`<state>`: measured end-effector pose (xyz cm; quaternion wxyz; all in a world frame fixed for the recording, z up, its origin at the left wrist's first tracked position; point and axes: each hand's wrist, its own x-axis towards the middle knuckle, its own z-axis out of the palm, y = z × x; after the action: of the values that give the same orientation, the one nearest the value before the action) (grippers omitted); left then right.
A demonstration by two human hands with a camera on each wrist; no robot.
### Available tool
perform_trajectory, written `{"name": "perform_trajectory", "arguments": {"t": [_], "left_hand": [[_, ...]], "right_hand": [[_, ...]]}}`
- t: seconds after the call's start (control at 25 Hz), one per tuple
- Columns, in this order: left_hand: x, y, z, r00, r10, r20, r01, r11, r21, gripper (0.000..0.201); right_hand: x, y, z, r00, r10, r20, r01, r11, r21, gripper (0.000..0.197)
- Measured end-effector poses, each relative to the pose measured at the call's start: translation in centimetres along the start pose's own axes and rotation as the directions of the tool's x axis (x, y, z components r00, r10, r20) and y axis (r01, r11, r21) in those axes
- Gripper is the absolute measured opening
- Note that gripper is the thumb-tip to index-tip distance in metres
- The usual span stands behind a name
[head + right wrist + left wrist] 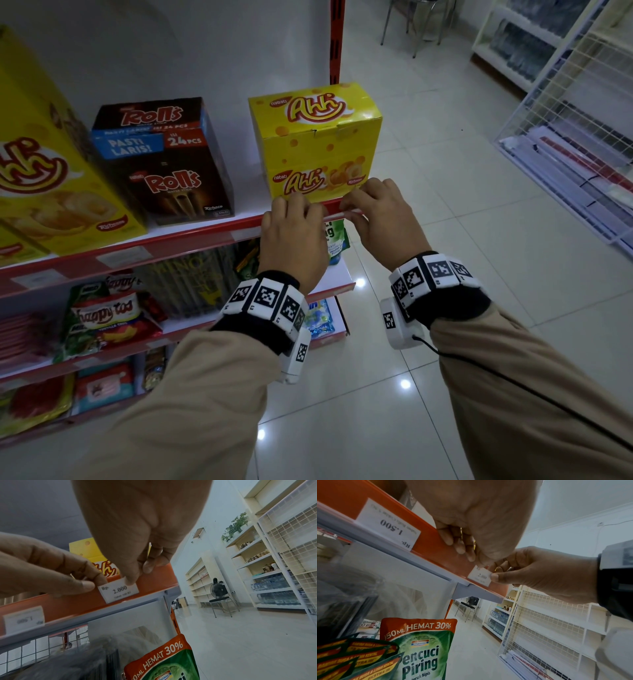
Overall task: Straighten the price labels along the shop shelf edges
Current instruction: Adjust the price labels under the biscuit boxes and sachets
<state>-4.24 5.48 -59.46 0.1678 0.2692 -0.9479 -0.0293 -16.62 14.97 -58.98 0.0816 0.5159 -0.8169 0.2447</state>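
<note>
A small white price label (120, 591) reading "Rp. 2.000" sits in the red shelf-edge rail (68, 605) near the shelf's right end, below a yellow Ahh box (315, 147). My left hand (42, 568) pinches the label's left end with thumb and forefinger. My right hand (137, 520) has its thumb on the label's top edge, its fingers curled over the rail behind it. In the head view both hands, left hand (308, 209) and right hand (356, 205), meet at the rail, with the label (337, 216) a white sliver between them. From the left wrist view the right hand (539, 574) touches the label (479, 576).
Further left in the rail, a "1.500" label (388, 524) reads upside down. A brown Rolls box (164, 161) stands left of the yellow one. A green dish-soap pouch (419, 649) hangs below. A white wire rack (565, 137) stands across the tiled aisle.
</note>
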Motion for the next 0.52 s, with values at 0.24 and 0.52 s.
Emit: {"name": "perform_trajectory", "arguments": {"t": [0.24,0.52], "left_hand": [[-0.1,0.0,-0.1,0.999,0.006,0.043,-0.008,0.999,0.039,0.025],[-0.7,-0.2,-0.7,0.999,0.003,0.045,-0.002,1.0,-0.029,0.036]], "right_hand": [[-0.2,0.1,0.3,1.0,0.011,-0.006,-0.012,1.0,-0.019,0.015],[-1.0,-0.1,0.3,0.996,-0.024,-0.088,0.023,1.0,-0.012,0.021]]}}
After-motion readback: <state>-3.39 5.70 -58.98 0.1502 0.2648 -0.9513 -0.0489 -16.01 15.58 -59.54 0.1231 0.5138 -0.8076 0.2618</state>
